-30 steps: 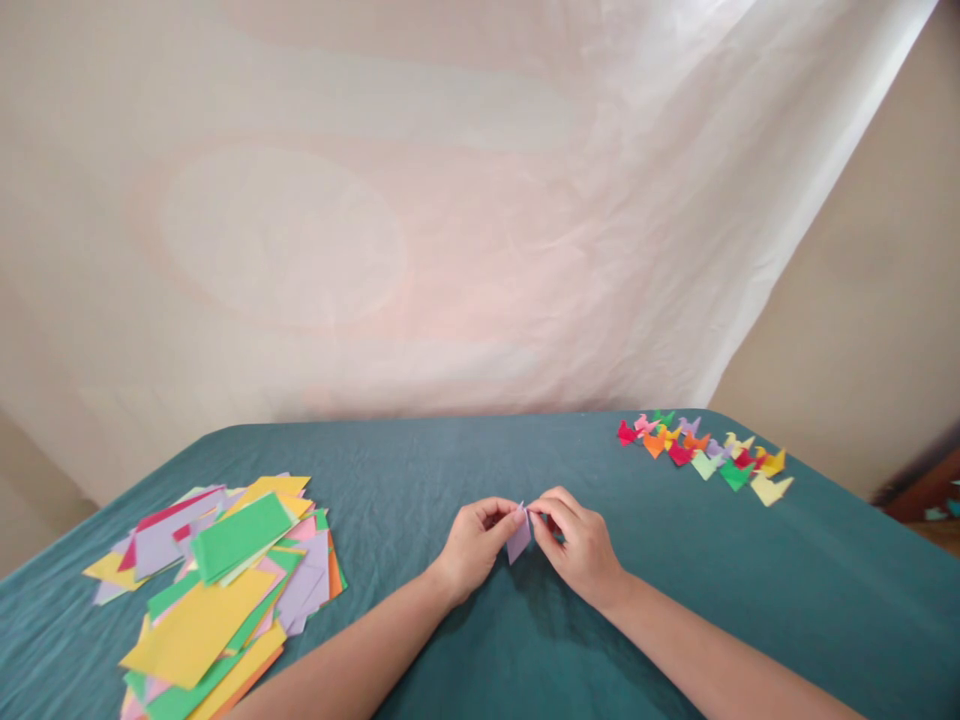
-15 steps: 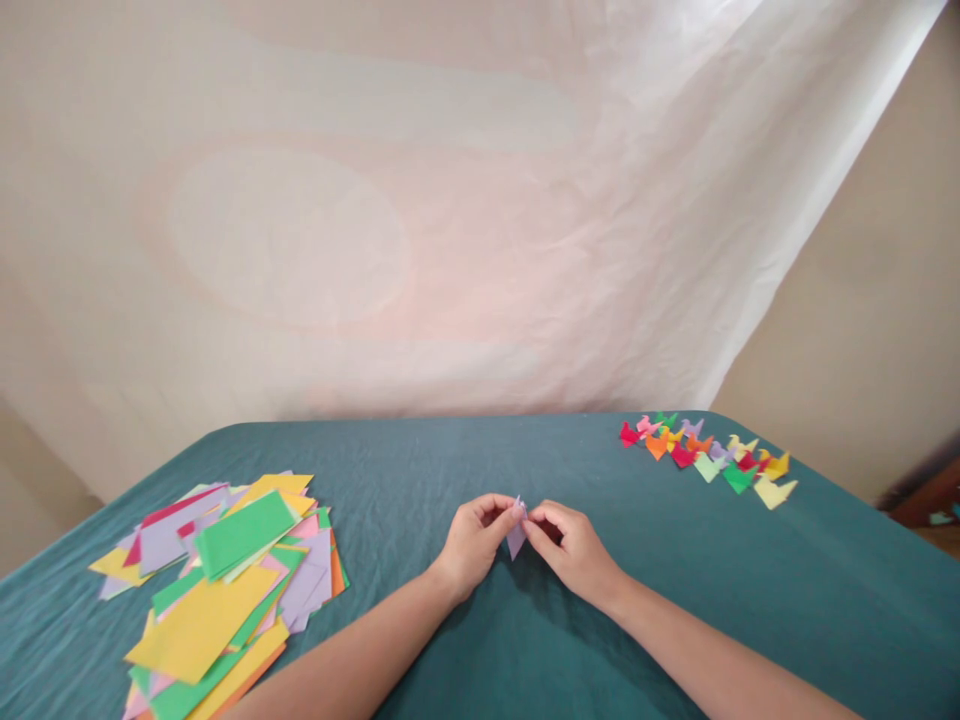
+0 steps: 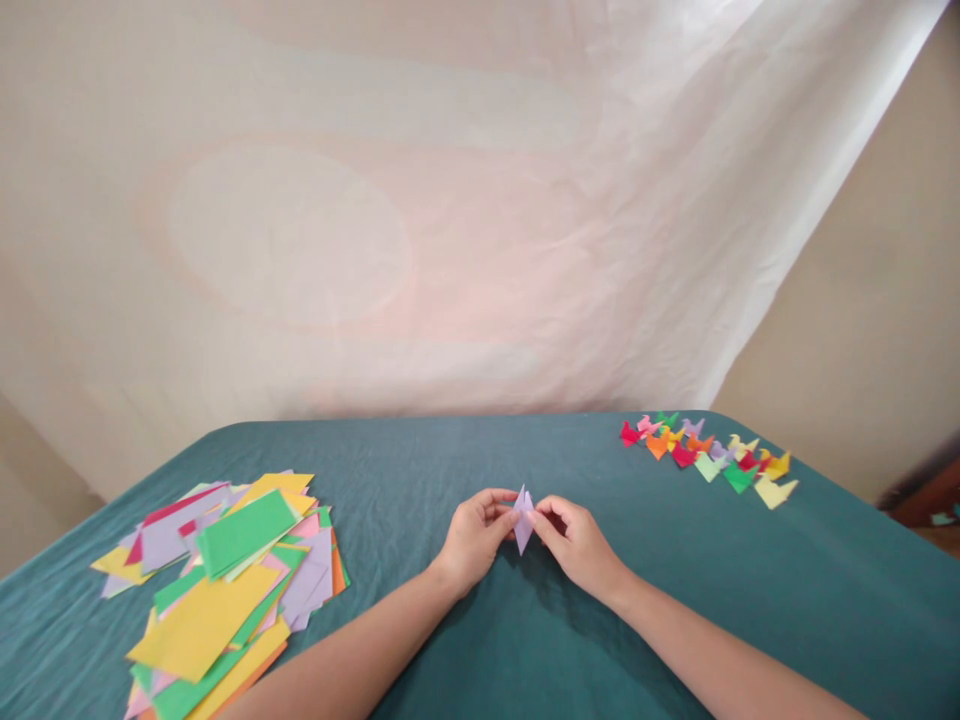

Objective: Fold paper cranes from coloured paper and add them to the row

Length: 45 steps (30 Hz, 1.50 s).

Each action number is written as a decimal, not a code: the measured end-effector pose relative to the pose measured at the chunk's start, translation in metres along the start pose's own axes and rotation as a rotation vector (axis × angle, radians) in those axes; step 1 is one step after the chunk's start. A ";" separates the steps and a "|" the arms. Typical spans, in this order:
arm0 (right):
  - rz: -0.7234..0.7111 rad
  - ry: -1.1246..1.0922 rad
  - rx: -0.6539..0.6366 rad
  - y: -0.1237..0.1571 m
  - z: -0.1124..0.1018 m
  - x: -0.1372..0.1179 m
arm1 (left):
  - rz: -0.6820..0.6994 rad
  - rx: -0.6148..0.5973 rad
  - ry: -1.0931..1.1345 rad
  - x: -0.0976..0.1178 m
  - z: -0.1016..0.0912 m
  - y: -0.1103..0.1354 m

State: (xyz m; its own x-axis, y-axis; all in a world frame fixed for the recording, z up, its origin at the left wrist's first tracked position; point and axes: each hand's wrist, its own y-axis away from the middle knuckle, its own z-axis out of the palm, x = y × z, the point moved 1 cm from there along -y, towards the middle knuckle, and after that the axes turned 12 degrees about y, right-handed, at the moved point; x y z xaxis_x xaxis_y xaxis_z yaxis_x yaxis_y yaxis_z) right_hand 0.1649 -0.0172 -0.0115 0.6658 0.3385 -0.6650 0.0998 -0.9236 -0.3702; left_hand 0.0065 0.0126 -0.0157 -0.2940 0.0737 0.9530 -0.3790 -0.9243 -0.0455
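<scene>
Between my two hands, just above the table, is a small piece of folded lilac paper (image 3: 523,525). It is diamond-shaped, with two pointed tips at the top and one point at the bottom. My left hand (image 3: 478,530) pinches its left edge between thumb and fingers. On the other side, my right hand (image 3: 576,545) pinches the right edge, thumb in front. The fingers behind the paper are partly hidden.
A dark green cloth covers the table (image 3: 420,450). To the left lies a loose pile of coloured paper sheets (image 3: 210,620). Several small folded paper birds (image 3: 705,465) stand in rows at the back right. A pale sheet (image 3: 480,200) hangs behind the table.
The folded lilac paper has turned to face me more fully, and its points now stand higher and show more clearly. My fingers have shifted slightly along its edges.
</scene>
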 end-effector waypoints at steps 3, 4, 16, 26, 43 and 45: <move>0.034 -0.067 -0.022 -0.001 0.002 0.004 | -0.010 0.007 0.011 0.001 0.001 0.001; 0.048 -0.100 -0.030 -0.001 0.002 0.005 | -0.010 0.004 0.017 0.001 0.002 0.001; 0.036 0.047 0.003 -0.006 0.006 0.025 | 0.429 -0.117 -0.766 0.013 0.000 0.011; -0.136 0.312 0.059 -0.006 0.004 0.019 | 0.465 -0.258 -1.082 0.013 0.003 0.014; -0.123 0.461 0.006 -0.007 0.002 0.014 | 0.380 -0.404 -1.099 0.025 -0.011 0.006; -0.124 0.470 0.000 -0.008 0.002 0.014 | 0.366 -0.414 -1.140 0.027 -0.010 0.007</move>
State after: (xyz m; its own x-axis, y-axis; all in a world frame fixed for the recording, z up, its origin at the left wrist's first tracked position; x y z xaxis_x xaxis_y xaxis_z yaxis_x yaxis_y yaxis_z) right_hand 0.1723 -0.0048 -0.0195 0.9109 0.3280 -0.2505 0.1998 -0.8815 -0.4279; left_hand -0.0128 0.0122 0.0064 0.4025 -0.7147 0.5720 -0.7416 -0.6210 -0.2540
